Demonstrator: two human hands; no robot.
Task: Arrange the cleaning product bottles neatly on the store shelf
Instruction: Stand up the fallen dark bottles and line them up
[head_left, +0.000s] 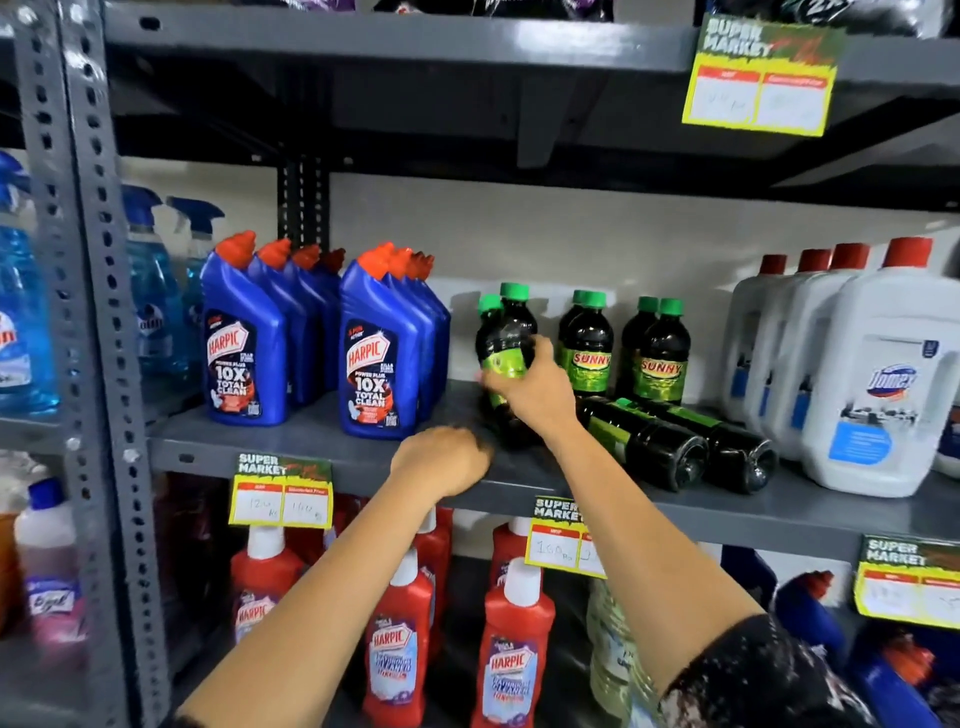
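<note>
On the grey middle shelf (322, 441) my right hand (527, 387) grips a dark Sunny bottle (501, 353) with a green cap, held upright just above the shelf. Another green-capped bottle (517, 306) stands right behind it. Two pairs of upright Sunny bottles (589, 353) (665, 364) stand to the right. Two more dark bottles (649, 441) (727, 447) lie on their sides in front of them. My left hand (441, 460) rests closed on the shelf's front edge, holding nothing.
Blue Harpic bottles (244, 338) (379, 353) stand left of my hands. White Domex jugs (878, 374) fill the right end. Blue spray bottles (150, 291) are at the far left, red Harpic bottles (514, 654) on the shelf below. Price tags (280, 493) hang from shelf edges.
</note>
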